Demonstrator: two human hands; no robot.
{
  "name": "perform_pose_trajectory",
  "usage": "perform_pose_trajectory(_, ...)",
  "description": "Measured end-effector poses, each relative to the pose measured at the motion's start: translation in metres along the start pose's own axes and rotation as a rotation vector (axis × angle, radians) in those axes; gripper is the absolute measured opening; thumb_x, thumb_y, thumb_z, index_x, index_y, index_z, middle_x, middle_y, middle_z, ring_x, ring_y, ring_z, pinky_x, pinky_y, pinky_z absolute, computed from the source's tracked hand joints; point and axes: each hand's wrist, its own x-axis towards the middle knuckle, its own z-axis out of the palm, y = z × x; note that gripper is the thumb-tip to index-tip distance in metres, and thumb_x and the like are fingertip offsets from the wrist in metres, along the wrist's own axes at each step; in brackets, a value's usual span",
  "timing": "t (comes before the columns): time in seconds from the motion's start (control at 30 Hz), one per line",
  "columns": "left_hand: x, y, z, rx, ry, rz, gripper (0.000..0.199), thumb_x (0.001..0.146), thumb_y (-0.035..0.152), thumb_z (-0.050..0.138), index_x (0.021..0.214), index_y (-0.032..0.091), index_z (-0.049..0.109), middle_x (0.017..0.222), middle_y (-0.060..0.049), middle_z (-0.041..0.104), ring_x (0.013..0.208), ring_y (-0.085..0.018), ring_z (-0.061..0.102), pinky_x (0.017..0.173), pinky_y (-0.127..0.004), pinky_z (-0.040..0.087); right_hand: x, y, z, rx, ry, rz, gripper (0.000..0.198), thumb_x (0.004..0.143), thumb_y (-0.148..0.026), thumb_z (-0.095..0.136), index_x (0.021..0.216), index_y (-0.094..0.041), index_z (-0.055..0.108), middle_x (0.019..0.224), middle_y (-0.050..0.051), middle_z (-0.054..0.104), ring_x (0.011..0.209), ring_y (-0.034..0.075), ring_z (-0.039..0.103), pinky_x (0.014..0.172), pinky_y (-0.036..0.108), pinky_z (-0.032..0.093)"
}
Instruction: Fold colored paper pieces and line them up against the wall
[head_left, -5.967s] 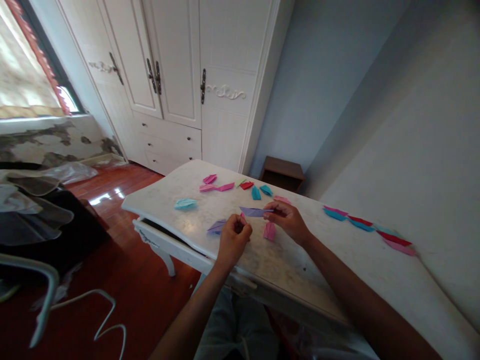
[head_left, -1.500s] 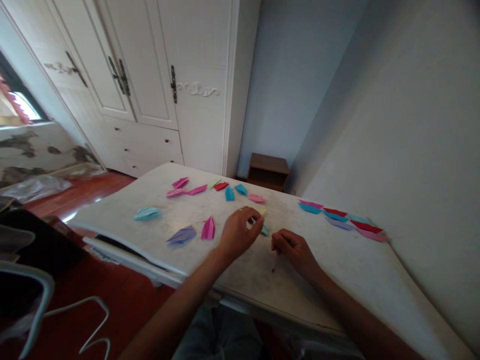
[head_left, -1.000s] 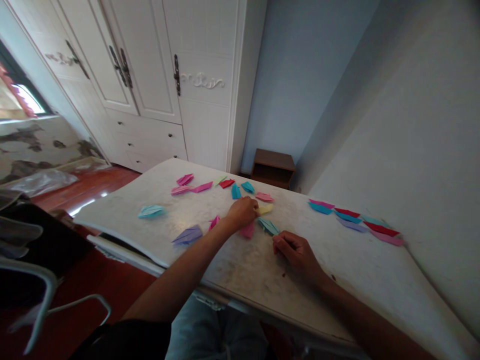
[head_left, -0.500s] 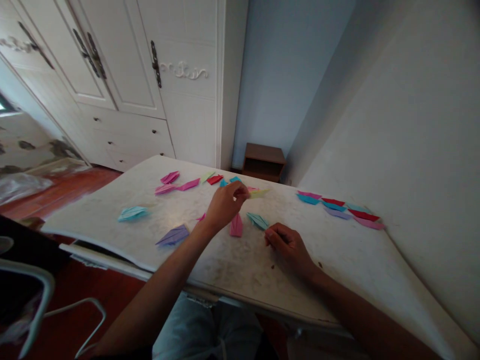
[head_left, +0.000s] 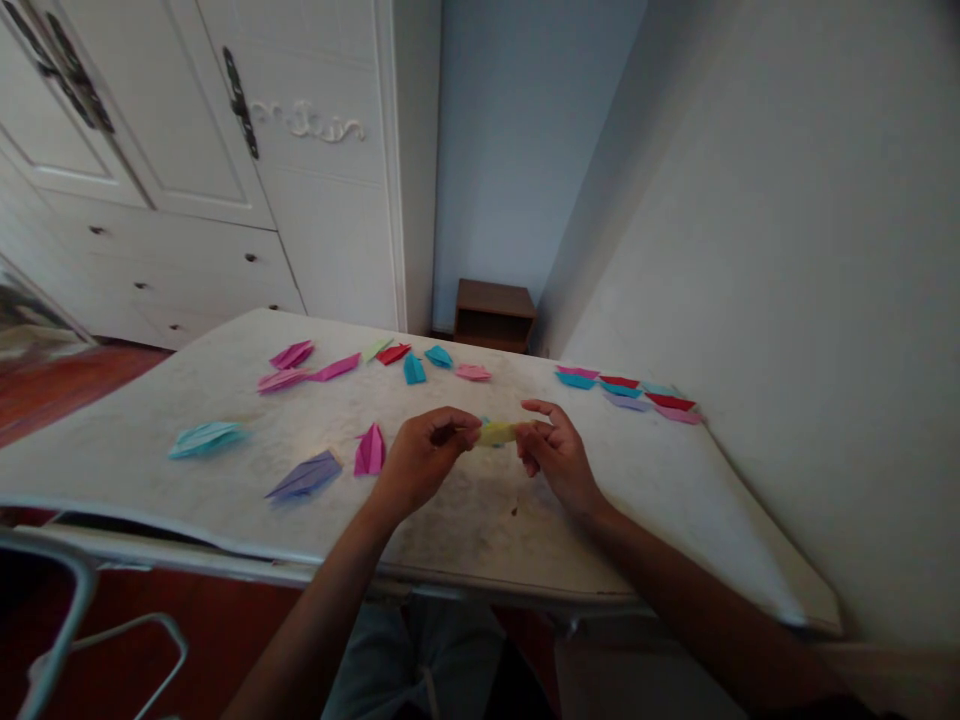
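Note:
Pinched at its left end by my left hand (head_left: 435,450), a yellow folded paper piece (head_left: 496,434) is held above the table, in front of my body. The thumb and fingers of my right hand (head_left: 559,455) close on its right end, with the index finger raised. A bit of teal paper shows just behind the yellow one; whether a hand also holds it I cannot tell. Left of my left hand lie a magenta folded paper (head_left: 369,451) and a purple folded paper (head_left: 306,476).
On the white table (head_left: 465,540), several boat-like folded papers in pink, red, green and blue lie along the far edge. A light-teal one (head_left: 206,439) lies at the left. Overlapping rows of colored papers (head_left: 626,390) lie at the right near the wall.
My left hand has come back from the far side with the yellow paper. My right hand has moved up to meet it. The view has turned slightly right.

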Motion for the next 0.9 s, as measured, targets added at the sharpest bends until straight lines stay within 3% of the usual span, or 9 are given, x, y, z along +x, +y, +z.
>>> perform_pose_trajectory(0.17, -0.005, -0.005, 0.0, -0.118, 0.065, -0.103, 0.022, 0.067, 0.032, 0.074, 0.081, 0.016, 0.069, 0.065, -0.001, 0.07, 0.058, -0.012, 0.064, 0.053, -0.021, 0.051, -0.003, -0.001, -0.001, -0.054, -0.086, 0.014, 0.036, 0.084, -0.054, 0.062, 0.075, -0.02, 0.056, 0.053, -0.005, 0.053, 0.04, 0.008, 0.044, 0.039, 0.021, 0.034)
perform_pose_trajectory(0.4, -0.007, -0.004, 0.005, -0.211, 0.077, -0.168, 0.03, 0.065, 0.036, 0.079, 0.083, 0.013, 0.07, 0.067, -0.004, 0.073, 0.059, -0.014, 0.067, 0.056, -0.024, 0.055, -0.006, -0.008, -0.005, -0.07, -0.032, -0.024, 0.036, 0.083, -0.055, 0.063, 0.075, -0.02, 0.058, 0.053, -0.005, 0.054, 0.041, 0.009, 0.045, 0.04, 0.022, 0.037)
perform_pose_trajectory(0.5, 0.0, 0.001, 0.013, -0.24, 0.022, -0.181, 0.027, 0.066, 0.032, 0.079, 0.083, 0.013, 0.069, 0.067, -0.004, 0.073, 0.059, -0.014, 0.068, 0.057, -0.023, 0.055, -0.003, -0.014, -0.017, -0.101, -0.017, -0.055, 0.036, 0.081, -0.055, 0.065, 0.075, -0.02, 0.059, 0.053, -0.004, 0.056, 0.043, 0.01, 0.047, 0.042, 0.023, 0.038)
perform_pose_trajectory(0.73, 0.057, 0.016, 0.064, -0.198, -0.181, -0.182, 0.006, 0.074, 0.014, 0.072, 0.074, 0.012, 0.066, 0.058, 0.0, 0.067, 0.053, -0.01, 0.065, 0.053, -0.02, 0.055, 0.002, -0.022, -0.071, -0.114, 0.135, -0.036, 0.04, 0.081, -0.058, 0.064, 0.072, -0.019, 0.057, 0.056, -0.002, 0.059, 0.046, 0.01, 0.05, 0.047, 0.024, 0.041)
perform_pose_trajectory(0.9, 0.101, 0.012, 0.114, -0.066, -0.184, -0.23, 0.008, 0.078, 0.006, 0.064, 0.072, 0.011, 0.064, 0.059, 0.002, 0.064, 0.052, -0.008, 0.063, 0.055, -0.021, 0.057, 0.0, -0.016, -0.113, -0.18, 0.346, 0.002, 0.042, 0.072, -0.059, 0.069, 0.076, -0.017, 0.062, 0.051, -0.004, 0.055, 0.042, 0.011, 0.048, 0.041, 0.023, 0.037)
